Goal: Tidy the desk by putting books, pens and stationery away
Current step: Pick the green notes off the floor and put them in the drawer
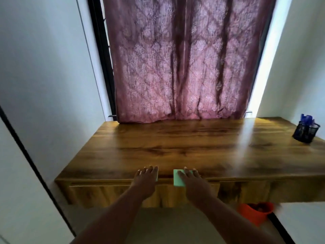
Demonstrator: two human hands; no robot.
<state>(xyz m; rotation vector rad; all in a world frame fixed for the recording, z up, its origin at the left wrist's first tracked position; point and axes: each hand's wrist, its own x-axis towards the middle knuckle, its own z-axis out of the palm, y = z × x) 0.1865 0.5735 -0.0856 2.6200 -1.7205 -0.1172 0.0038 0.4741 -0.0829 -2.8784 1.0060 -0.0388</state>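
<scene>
- Curtain (179,67), mauve and patterned, hangs behind the desk (175,145) and reaches down to its far edge; pale walls stand on both sides.
- Desk: wide wooden top, glossy, with a streak of light on its right half. Drawer fronts run under its near edge. Every place below is given relative to this desk.
- Orange tub (255,213) on the floor, below the desk's near right corner; contents too dark to make out.
- Black mesh pen holder (306,132) on the desk's far right end, with blue pens standing in it. Judged as already tidy.
- Green pad (177,178), small and rectangular, probably sticky notes, lies at the desk's near edge, about centre, overhanging the edge slightly.
- Right hand (190,178) lies flat on the green pad, fingers straight and spread, pressing not gripping. The pad's left strip shows beside it.
- Left hand (146,176) lies flat at the desk's near edge, just left of the pad and apart from it, fingers straight. A thin pale sliver shows along its right side; cannot tell whether something lies under it.
- Handling, as judgement: the pad should be light, slightly flexible and not fragile, and on this gloss it likely slides easily. Best hold: pinch the overhanging short edge, thumb beneath and fingers on top, or slide it off the desk into the palm.
</scene>
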